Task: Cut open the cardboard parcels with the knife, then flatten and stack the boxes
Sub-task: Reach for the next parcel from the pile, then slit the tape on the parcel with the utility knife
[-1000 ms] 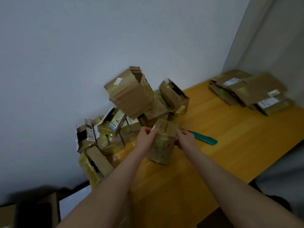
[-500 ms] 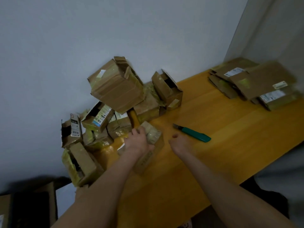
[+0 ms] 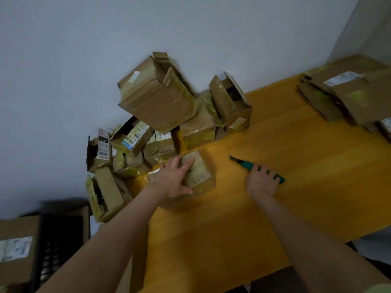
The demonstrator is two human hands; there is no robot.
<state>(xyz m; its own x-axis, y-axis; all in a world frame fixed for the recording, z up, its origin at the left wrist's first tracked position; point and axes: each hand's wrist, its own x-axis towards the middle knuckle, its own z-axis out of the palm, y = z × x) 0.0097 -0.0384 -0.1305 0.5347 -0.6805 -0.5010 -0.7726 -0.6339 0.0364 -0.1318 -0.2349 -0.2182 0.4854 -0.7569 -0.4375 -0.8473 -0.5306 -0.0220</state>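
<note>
Left hand [image 3: 174, 179]: fingers spread and nearly straight, palm down on top of the small parcel [image 3: 198, 178], thumb stretched along its near side; it presses, it does not clasp.

Small parcel: brown cardboard under yellowish tape, standing on the counter [image 3: 275, 208] at the front edge of the pile.

Right hand [image 3: 261, 180]: laid over the knife [image 3: 246, 164], fingers bent across the green handle; whether they close round it cannot be told.

Knife: flat on the counter, to the right of the small parcel and apart from it, dark blade end pointing far-left, rear of the handle showing past the fingers.

Pile of parcels [image 3: 156, 98]: heaped against the wall [image 3: 84, 60] at the counter's left end; several flaps open, printed labels on some, the largest box tilted on top.

Flattened boxes [image 3: 349, 96]: stacked at the far right end of the counter, well apart from the pile, white label uppermost.

Black crate [image 3: 59, 240]: lower left, off the counter, with a labelled carton [image 3: 17, 250] just beside it.
</note>
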